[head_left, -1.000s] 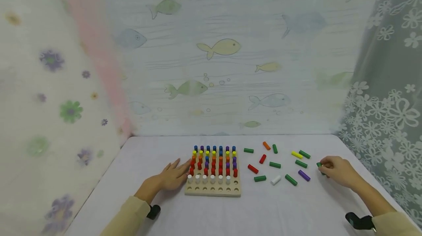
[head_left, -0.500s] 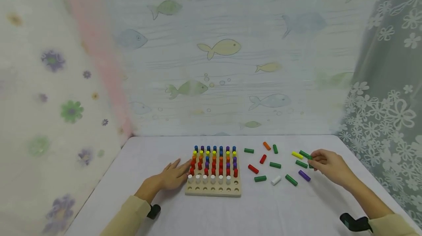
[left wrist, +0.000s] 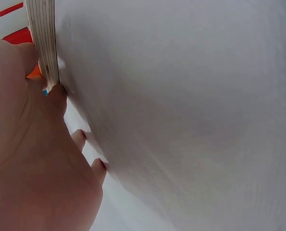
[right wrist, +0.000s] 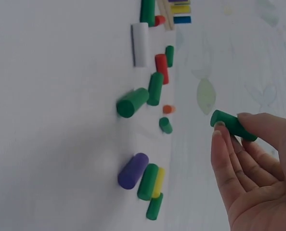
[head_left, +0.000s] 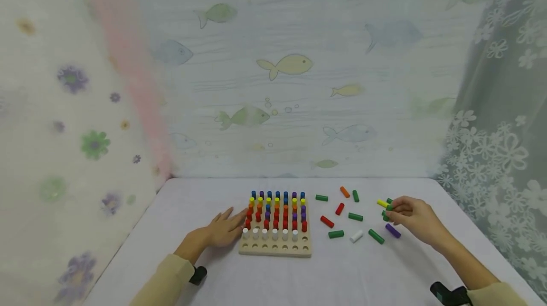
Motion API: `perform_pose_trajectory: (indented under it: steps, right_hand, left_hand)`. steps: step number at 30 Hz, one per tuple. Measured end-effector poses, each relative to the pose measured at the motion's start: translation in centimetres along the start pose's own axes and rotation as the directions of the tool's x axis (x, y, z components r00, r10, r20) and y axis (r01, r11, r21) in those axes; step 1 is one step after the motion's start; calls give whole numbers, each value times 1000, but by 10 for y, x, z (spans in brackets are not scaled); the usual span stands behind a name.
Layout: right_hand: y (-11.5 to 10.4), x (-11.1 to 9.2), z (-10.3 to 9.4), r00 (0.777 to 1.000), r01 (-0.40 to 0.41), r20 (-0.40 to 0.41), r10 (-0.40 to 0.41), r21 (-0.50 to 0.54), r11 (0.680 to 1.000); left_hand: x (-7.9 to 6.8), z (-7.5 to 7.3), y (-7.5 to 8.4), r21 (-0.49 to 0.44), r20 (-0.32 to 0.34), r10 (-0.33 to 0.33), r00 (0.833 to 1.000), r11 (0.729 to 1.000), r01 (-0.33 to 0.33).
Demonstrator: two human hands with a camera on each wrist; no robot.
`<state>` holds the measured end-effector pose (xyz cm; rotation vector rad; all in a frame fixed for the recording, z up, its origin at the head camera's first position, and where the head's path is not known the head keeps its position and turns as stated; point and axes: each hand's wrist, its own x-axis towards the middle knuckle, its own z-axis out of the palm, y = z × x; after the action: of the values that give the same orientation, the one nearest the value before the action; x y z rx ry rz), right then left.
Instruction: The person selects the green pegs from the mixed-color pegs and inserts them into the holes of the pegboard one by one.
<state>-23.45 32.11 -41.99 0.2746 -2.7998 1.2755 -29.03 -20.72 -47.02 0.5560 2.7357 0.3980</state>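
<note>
Two hands in view, yeah? Quick status pls.

Yep, well apart. Bare R hand (head_left: 414, 216) is over the R side of the tbl, thumb + fingertips pinching a small green cylindrical peg (right wrist: 225, 120).

On the tbl or off?

Off. R wrist view has it raised + tilted, apart from the loose ones.

And L?

Bare L hand (head_left: 224, 230) lies palm down, fingers extended, at the L edge of a light wooden rectangular pegboard (head_left: 275, 252). L wrist view puts fingertips against the board's side.

What's in the board?

Short upright pegs in rows. Far row blue w/ some purple, next mostly yellow, then orange + red mixed w/ purple & blue. Nearest are six white cylindrical pegs (head_left: 275, 233). Round holes show along the near edge.

Loose stuff?

Scattered R of the board on a white tablecloth (head_left: 265, 282). By R hand: yellow cylindrical peg (head_left: 382, 203), w/ purple cylindrical peg (head_left: 392, 231) a bit nearer. Further L: white loose peg (head_left: 356, 236), two red cylindrical pegs (head_left: 327, 221), orange cylindrical peg (head_left: 344, 192) on the far side, plus several loose green pegs (head_left: 355, 217) among them.

Anything else?

Beige sleeves (head_left: 164, 275), black device (head_left: 448, 293) at each wrist, pale fish-print backdrop (head_left: 290, 144) at the far side.
</note>
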Motion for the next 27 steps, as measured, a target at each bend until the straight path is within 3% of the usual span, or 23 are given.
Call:
perform_pose_trajectory:
  steps: [15,27]
  right_hand:
    - [-30,4,29,1000,25,-1,-25,75,997]
    - [-43,8,45,994,110,2,-111,112,988]
  left_hand:
    - [-2,0,-1,-10,13,3,1000,1000,-3]
    - [1,2,-3,-5,19,-17,1000,1000,17]
